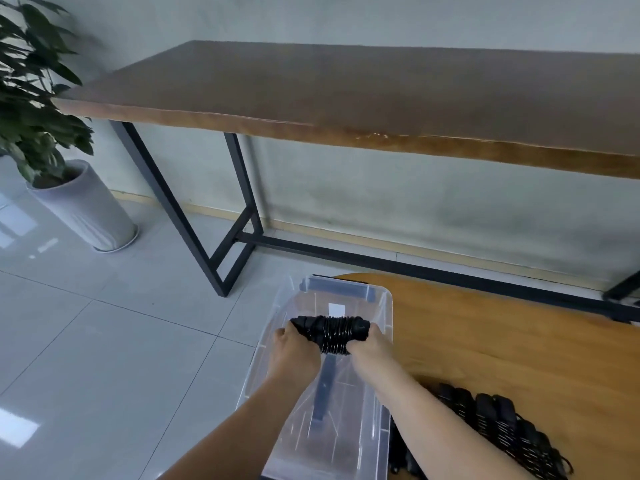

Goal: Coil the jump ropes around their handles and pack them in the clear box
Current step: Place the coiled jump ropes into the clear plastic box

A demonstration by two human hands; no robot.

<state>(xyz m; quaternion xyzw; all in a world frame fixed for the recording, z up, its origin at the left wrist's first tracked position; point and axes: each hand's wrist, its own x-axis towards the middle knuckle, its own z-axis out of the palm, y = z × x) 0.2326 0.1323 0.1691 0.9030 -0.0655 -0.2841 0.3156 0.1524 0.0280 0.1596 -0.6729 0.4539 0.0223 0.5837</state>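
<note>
Bundle: I see one coiled jump rope (330, 332), black cord wound tight round its paired black handles, held crosswise over the open top of the clear box (381, 341), towards the far end.
Left hand: my left hand (294, 351) has its fingers curled round the bundle's left end, gripping it.
Right hand: my right hand (369, 344) grips the right end the same way, fingers wrapped under the coil.
Box: it stands at the left edge of the wooden table (502, 358); through its clear walls I see only a dark bar below, and I judge that no rope lies inside yet.
Waiting ropes: a row of other black coiled ropes (502, 431) lies on the table just right of the box, near my right forearm.
Step in hand: I judge this to be lowering the bundle into the box.
Doing it well: I would keep both ends pinched so the wraps cannot spring loose, lower it level, set it against the far wall crosswise, and release only once it rests on the floor of the box, leaving room for the rest.
Risk: letting go early could let the cord unwind.
Writing: a small white label (336, 309) shows on the far wall; any print is too blurred to read. No brand is visible.
</note>
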